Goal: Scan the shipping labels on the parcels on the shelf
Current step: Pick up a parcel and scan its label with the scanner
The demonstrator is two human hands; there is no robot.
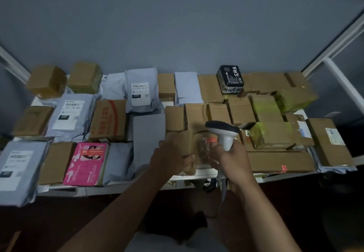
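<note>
A white shelf (199, 174) is packed with parcels. My left hand (169, 158) grips a small brown cardboard box (184, 143) at the shelf's front middle, thumb on its near side. My right hand (232, 161) holds a white barcode scanner (223, 131) by its handle, head pointing left over a taped box with a red mark (206, 145). The scanner's cable hangs below the shelf edge. Grey mailer bags with white labels lie to the left, one marked 010 (140, 92), one marked 231 (71, 113).
Brown boxes fill the right half, some with green tape (273, 135). A black package (230, 79) stands at the back. A pink parcel (86, 163) and a grey bag (16, 171) lie front left. A grey wall rises behind; white frame posts flank the shelf.
</note>
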